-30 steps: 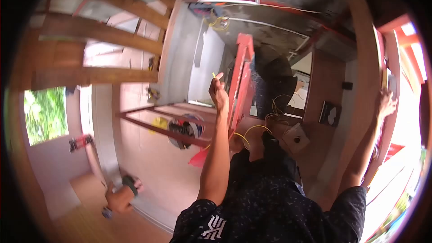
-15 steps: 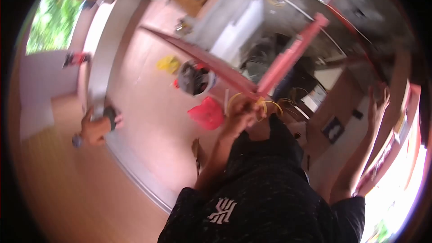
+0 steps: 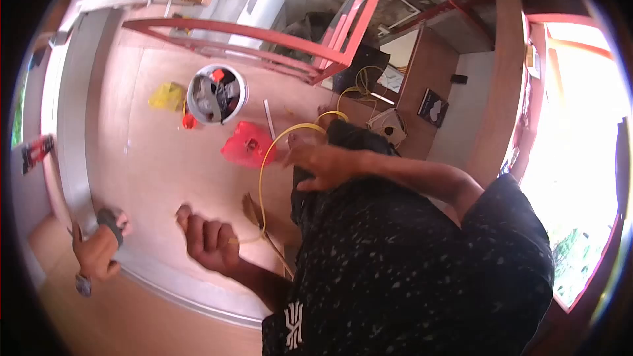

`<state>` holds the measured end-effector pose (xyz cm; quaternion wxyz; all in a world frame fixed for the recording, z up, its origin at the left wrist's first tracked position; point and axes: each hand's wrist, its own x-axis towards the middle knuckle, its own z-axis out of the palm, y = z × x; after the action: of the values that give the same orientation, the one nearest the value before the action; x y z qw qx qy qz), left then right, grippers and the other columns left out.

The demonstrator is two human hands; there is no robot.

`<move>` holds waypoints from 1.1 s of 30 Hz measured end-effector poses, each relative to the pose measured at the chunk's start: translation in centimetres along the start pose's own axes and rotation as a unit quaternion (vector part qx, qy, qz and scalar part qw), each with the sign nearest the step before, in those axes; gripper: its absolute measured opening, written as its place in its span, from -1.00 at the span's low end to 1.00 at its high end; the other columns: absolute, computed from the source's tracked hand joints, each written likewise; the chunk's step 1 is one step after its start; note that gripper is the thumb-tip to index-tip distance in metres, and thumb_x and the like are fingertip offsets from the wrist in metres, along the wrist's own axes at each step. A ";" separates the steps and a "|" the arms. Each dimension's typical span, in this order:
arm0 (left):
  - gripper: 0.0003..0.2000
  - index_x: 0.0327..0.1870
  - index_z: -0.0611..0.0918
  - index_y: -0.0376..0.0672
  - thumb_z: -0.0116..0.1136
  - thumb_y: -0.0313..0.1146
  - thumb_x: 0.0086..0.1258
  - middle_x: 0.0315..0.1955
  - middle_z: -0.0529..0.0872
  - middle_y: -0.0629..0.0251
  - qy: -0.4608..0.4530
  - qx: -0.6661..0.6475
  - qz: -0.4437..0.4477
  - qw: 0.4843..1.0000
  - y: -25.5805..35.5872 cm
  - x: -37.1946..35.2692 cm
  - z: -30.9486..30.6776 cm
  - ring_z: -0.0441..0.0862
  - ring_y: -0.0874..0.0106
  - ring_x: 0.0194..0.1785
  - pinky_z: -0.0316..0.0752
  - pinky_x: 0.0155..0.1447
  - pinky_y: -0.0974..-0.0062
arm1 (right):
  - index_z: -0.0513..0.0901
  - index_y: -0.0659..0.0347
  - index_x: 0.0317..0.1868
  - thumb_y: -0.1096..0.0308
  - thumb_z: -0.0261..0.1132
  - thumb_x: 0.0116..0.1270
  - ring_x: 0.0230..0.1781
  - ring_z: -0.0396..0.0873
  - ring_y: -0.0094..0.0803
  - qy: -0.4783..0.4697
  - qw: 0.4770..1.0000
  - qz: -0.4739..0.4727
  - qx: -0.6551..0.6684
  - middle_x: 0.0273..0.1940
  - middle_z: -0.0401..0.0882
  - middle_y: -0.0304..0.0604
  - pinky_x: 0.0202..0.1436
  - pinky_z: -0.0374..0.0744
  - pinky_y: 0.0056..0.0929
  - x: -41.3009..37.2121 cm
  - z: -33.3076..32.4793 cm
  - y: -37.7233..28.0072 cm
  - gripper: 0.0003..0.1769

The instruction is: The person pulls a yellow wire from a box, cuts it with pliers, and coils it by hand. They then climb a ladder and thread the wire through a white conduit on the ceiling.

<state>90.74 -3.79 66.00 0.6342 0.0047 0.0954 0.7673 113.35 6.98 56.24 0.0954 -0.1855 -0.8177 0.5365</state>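
Observation:
A yellow wire [image 3: 262,171] arcs over the floor between my two hands. My left hand [image 3: 208,244] is low at the left, fist closed on the wire's lower end. Higher up and to the right, my right hand [image 3: 316,161] has its fingers curled around the top of the arc, in front of my dark speckled shirt. Beyond my right hand the wire runs on to a loose coil [image 3: 361,86] near a small open box [image 3: 389,125].
A red metal frame [image 3: 264,33] crosses above. On the plywood floor stand a white bucket [image 3: 214,95] of tools, a red bag [image 3: 247,145] and a yellow bag [image 3: 165,97]. Another person's hand [image 3: 99,250] holds something at the lower left. A bright opening is at the right.
The view has swung down to the floor. My left hand came down from the red frame, my right hand off the wall post, and both now grip the yellow wire.

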 end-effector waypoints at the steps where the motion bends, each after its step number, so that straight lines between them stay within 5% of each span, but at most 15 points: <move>1: -0.87 -0.10 0.31 -0.14 -0.30 -0.35 0.46 -0.66 0.32 0.50 -0.011 -0.038 -0.006 0.999 1.1 -0.4 0.7 0.12 0.70 -0.70 0.05 -0.57 0.70 | 0.47 0.32 -0.06 0.30 0.25 0.04 0.02 0.41 -0.08 0.011 1.000 0.002 -0.007 -0.04 0.47 0.06 0.08 0.38 -0.21 -0.2 1.2 0.4 -0.56; 4: -0.83 -0.12 0.32 -0.14 -0.35 -0.29 0.48 -0.71 0.26 0.49 0.042 0.047 0.037 0.997 3.0 -2.6 1.0 0.07 0.68 -0.72 0.05 -0.60 0.70 | 0.49 0.34 -0.14 0.23 0.22 0.05 -0.03 0.44 -0.05 0.014 0.999 0.039 0.000 -0.10 0.50 0.08 0.13 0.33 -0.17 -0.2 4.8 2.8 -0.59; 6: -0.82 -0.11 0.35 -0.18 -0.32 -0.31 0.48 -0.72 0.22 0.48 0.070 0.136 0.055 0.987 3.1 -2.6 0.7 0.06 0.68 -0.71 0.02 -0.62 0.72 | 0.47 0.30 -0.07 0.16 0.22 0.10 0.11 0.34 -0.04 -0.169 0.957 0.235 -0.014 -0.06 0.47 0.08 0.15 0.33 -0.22 -1.0 3.8 5.4 -0.54; 8: -0.82 -0.15 0.38 -0.19 -0.27 -0.31 0.47 -0.70 0.22 0.48 0.127 0.201 0.065 0.969 1.5 -1.3 1.1 0.05 0.69 -0.70 -0.02 -0.63 0.73 | 0.50 0.21 -0.07 0.15 0.22 0.06 0.00 0.44 -0.02 -0.024 0.975 0.198 -0.097 -0.15 0.55 0.08 0.06 0.40 -0.19 -4.4 7.0 13.5 -0.56; 9: -0.82 -0.18 0.40 -0.19 -0.25 -0.31 0.46 -0.70 0.23 0.49 0.176 0.245 0.070 0.951 0.4 -0.5 1.5 0.05 0.69 -0.69 -0.03 -0.63 0.72 | 0.54 0.17 -0.11 0.16 0.22 0.04 -0.08 0.49 -0.02 0.041 0.947 0.314 -0.062 -0.19 0.57 0.07 0.00 0.45 -0.18 -5.5 6.2 15.0 -0.59; 12: -0.83 -0.19 0.43 -0.17 -0.16 -0.28 0.43 -0.68 0.23 0.51 0.165 0.401 -0.023 0.901 -2.8 2.5 0.5 0.09 0.72 -0.67 -0.01 -0.62 0.75 | 0.63 0.12 -0.25 0.18 0.21 0.00 -0.25 0.58 -0.05 0.304 0.770 0.557 0.071 -0.31 0.59 0.07 -0.13 0.54 -0.20 -11.7 7.0 20.9 -0.69; 14: -0.83 -0.17 0.43 -0.16 -0.13 -0.27 0.42 -0.67 0.23 0.52 0.149 0.485 -0.094 0.857 -5.5 4.3 -1.0 0.10 0.73 -0.67 0.01 -0.62 0.75 | 0.63 0.20 -0.23 0.11 0.20 0.03 -0.08 0.53 -0.08 0.375 0.644 0.657 0.118 -0.17 0.57 0.09 -0.02 0.50 -0.25 -16.8 8.0 23.2 -0.62; 16: -0.82 -0.18 0.44 -0.16 -0.07 -0.25 0.39 -0.66 0.26 0.51 0.147 0.594 -0.274 0.742 -9.1 5.6 -3.8 0.13 0.72 -0.65 0.02 -0.62 0.75 | 0.60 0.32 -0.18 0.08 0.22 0.06 -0.02 0.47 0.04 0.428 0.525 0.712 0.185 -0.13 0.52 0.22 0.06 0.45 -0.22 -21.2 11.1 27.0 -0.54; 19: -0.86 -0.24 0.48 -0.20 -0.05 -0.32 0.37 -0.62 0.35 0.50 0.141 0.666 -0.372 0.630 -14.3 6.9 -9.9 0.21 0.72 -0.61 0.07 -0.58 0.75 | 0.64 0.24 -0.28 0.11 0.22 0.07 -0.09 0.51 0.00 0.449 0.510 0.704 0.206 -0.19 0.57 0.12 -0.04 0.48 -0.23 -24.7 15.1 32.0 -0.64; 21: -0.88 -0.23 0.49 -0.24 0.03 -0.39 0.33 -0.58 0.38 0.52 0.061 0.741 -0.405 0.533 -17.2 7.9 -16.2 0.28 0.74 -0.54 0.16 -0.48 0.78 | 0.63 0.24 -0.25 0.06 0.20 0.13 -0.10 0.53 -0.02 0.438 0.549 0.671 0.236 -0.23 0.59 0.09 -0.03 0.47 -0.23 -26.3 17.2 36.1 -0.60; 23: -0.87 -0.23 0.49 -0.26 0.08 -0.41 0.30 -0.56 0.39 0.53 0.034 0.760 -0.367 0.535 -21.2 8.5 -21.6 0.29 0.74 -0.51 0.18 -0.44 0.79 | 0.56 0.21 -0.05 0.05 0.15 0.19 -0.05 0.51 -0.12 0.522 0.626 0.532 0.230 -0.13 0.56 0.04 0.01 0.44 -0.24 -28.1 22.1 42.8 -0.55; 25: -0.85 -0.24 0.49 -0.28 0.13 -0.43 0.26 -0.55 0.39 0.55 0.006 0.781 -0.336 0.527 -22.3 7.2 -22.3 0.30 0.75 -0.49 0.20 -0.40 0.79 | 0.51 0.21 -0.02 0.06 0.05 0.25 0.02 0.43 -0.03 0.477 0.569 0.609 0.279 -0.04 0.50 0.07 0.11 0.34 -0.20 -29.3 25.5 46.8 -0.55; 28: -0.82 -0.24 0.48 -0.30 0.17 -0.46 0.21 -0.64 0.34 0.55 -0.039 0.807 -0.397 0.437 -22.4 6.9 -19.4 0.25 0.75 -0.58 0.13 -0.49 0.78 | 0.53 0.22 -0.05 0.04 0.07 0.23 -0.03 0.45 -0.02 0.540 0.497 0.662 0.151 -0.10 0.52 0.08 0.05 0.38 -0.19 -28.8 19.4 37.3 -0.55; 31: -0.82 -0.24 0.48 -0.30 0.19 -0.49 0.19 -0.70 0.30 0.55 -0.013 0.808 -0.396 0.436 -21.0 8.4 -19.1 0.22 0.74 -0.63 0.09 -0.54 0.76 | 0.48 0.16 0.00 0.07 0.09 0.22 -0.04 0.45 -0.08 0.515 0.547 0.657 0.066 -0.03 0.46 0.03 0.04 0.39 -0.16 -31.5 30.2 40.7 -0.57; 33: -0.81 -0.24 0.48 -0.30 0.18 -0.50 0.17 -0.72 0.28 0.55 -0.023 0.813 -0.405 0.419 -20.0 9.6 -19.2 0.21 0.73 -0.65 0.07 -0.55 0.75 | 0.49 0.15 0.00 0.07 0.09 0.21 -0.03 0.44 -0.07 0.450 0.541 0.693 0.156 -0.01 0.46 0.03 0.05 0.39 -0.16 -32.4 31.7 37.7 -0.57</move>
<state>105.80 6.44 43.05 0.5746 0.4961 0.6509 -0.0129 139.26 -19.44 10.32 0.0766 -0.8936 -0.1872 0.4007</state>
